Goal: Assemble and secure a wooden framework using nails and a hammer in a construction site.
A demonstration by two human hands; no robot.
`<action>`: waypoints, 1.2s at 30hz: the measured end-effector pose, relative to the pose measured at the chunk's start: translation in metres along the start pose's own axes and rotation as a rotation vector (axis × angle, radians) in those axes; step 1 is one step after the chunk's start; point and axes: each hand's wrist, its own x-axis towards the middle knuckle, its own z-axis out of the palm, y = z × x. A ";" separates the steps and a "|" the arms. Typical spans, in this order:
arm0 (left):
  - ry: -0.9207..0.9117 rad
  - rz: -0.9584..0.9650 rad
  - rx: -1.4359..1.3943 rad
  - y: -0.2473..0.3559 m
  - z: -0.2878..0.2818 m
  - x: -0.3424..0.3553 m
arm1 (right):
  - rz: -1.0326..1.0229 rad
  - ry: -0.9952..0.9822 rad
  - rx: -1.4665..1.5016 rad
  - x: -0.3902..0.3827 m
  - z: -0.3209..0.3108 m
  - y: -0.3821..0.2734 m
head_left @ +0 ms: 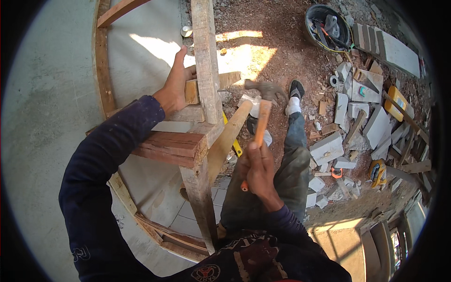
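My left hand (174,91) grips a short wooden block (191,92) against the side of a pale upright timber (206,61), its fingertips partly hidden behind the wood. A reddish crossbeam (169,149) lies just below that hand, joined to the timber framework. My right hand (259,171) is closed round the orange handle of a claw hammer (257,88). The hammer head is raised near the right end of the block; whether it touches anything I cannot tell. A long round pole (225,141) slants behind the hammer, beside a yellow bar-shaped tool (236,147).
My feet (297,91) are on reddish rubble ground. At the right lie broken white blocks (326,148), scrap wood, a yellow jug (395,101) and a black bucket of tools (314,21). A grey concrete wall (51,94) and curved timber framework (102,66) fill the left.
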 end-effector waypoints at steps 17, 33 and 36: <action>0.070 0.003 0.018 0.004 0.009 -0.013 | -0.533 0.485 0.504 0.010 -0.049 -0.070; 0.123 -0.015 0.012 0.001 0.008 -0.008 | -0.465 0.381 0.515 0.004 -0.014 -0.013; 0.126 -0.015 0.006 0.003 0.000 -0.007 | -0.063 0.175 -0.063 -0.007 -0.010 -0.014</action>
